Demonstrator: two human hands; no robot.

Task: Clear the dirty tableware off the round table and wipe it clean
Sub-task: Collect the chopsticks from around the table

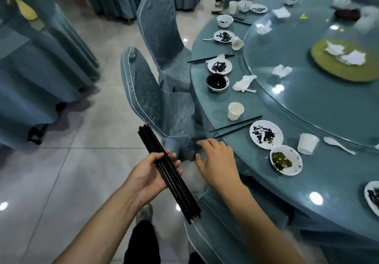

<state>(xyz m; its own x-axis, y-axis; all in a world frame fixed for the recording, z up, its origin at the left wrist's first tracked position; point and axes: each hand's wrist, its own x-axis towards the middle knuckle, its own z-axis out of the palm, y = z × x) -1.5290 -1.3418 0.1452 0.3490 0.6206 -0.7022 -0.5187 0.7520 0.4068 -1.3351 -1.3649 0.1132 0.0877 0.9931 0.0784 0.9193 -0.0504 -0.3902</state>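
Note:
My left hand (151,176) grips a bundle of several black chopsticks (170,174) over the floor, left of the round table (320,183). My right hand (217,159) hovers with relaxed, spread fingers and holds nothing, just short of the table's edge. A loose pair of black chopsticks (235,126) lies on the table above that hand. Beside it sit a dirty plate (266,134), a dirty bowl (286,160), two white paper cups (235,111) (307,143) and a white spoon (338,145). More dirty plates, bowls and chopsticks (210,58) line the rim farther away.
A glass turntable (307,99) carries crumpled napkins and a yellow-green dish (328,67). Two blue-covered chairs (147,91) (162,28) stand against the table's left edge. Another covered table (30,69) is at the far left, with grey tiled floor between. A person's legs stand at the far top.

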